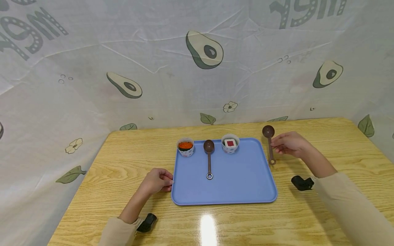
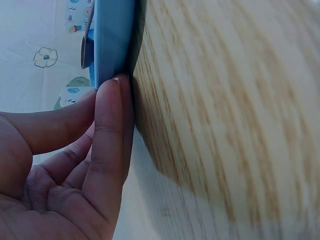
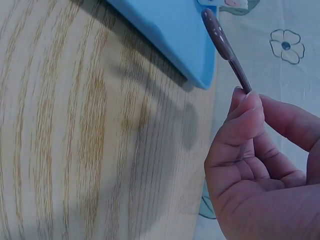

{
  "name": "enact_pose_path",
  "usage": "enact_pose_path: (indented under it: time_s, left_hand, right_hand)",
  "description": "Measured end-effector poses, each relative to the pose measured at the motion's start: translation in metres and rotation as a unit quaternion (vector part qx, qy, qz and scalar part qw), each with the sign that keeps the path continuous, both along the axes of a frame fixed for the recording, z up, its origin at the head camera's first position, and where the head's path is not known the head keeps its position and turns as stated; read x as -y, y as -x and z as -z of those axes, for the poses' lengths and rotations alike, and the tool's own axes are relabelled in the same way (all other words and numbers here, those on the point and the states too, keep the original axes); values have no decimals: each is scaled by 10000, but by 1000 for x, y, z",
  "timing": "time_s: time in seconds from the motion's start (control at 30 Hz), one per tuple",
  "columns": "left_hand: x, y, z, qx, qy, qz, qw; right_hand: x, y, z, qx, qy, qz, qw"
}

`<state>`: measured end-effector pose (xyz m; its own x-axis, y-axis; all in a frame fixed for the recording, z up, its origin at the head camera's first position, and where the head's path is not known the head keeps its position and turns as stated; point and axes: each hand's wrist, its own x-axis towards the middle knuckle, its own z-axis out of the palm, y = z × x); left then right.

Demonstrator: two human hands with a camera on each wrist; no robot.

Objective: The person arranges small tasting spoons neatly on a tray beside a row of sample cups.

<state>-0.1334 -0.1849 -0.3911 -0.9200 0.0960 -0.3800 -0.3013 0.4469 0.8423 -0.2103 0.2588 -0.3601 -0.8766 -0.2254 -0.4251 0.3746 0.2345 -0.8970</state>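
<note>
A blue tray (image 1: 240, 184) lies on the wooden table. At its left edge my left hand (image 1: 158, 180) pinches the rim between thumb and fingers; the left wrist view shows the fingertips (image 2: 107, 92) against the tray's side. To the right of the tray, my right hand (image 1: 289, 145) pinches the handle of a brown measuring spoon (image 1: 268, 131), bowl pointing away. In the right wrist view this spoon (image 3: 218, 36) is raised off the table, its shadow below. A second brown measuring spoon (image 1: 209, 147) lies on the tray, its ringed handle end toward me.
At the tray's far edge stand two patterned paper cups: the left cup (image 1: 186, 153) holds an orange-topped sushi piece (image 1: 185, 146), the right cup (image 1: 234, 140) a white sushi piece with a red centre (image 1: 229, 143). Behind the table (image 1: 132, 150) hangs an avocado-print cloth (image 1: 172, 102).
</note>
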Motion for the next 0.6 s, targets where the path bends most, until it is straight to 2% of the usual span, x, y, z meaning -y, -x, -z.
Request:
enact_pose_path:
  time_s: [0.6]
  left_hand:
    - [0, -1, -2, 17, -88, 28, 10000]
  right_hand:
    - [23, -2, 5, -28, 16, -156, 9999]
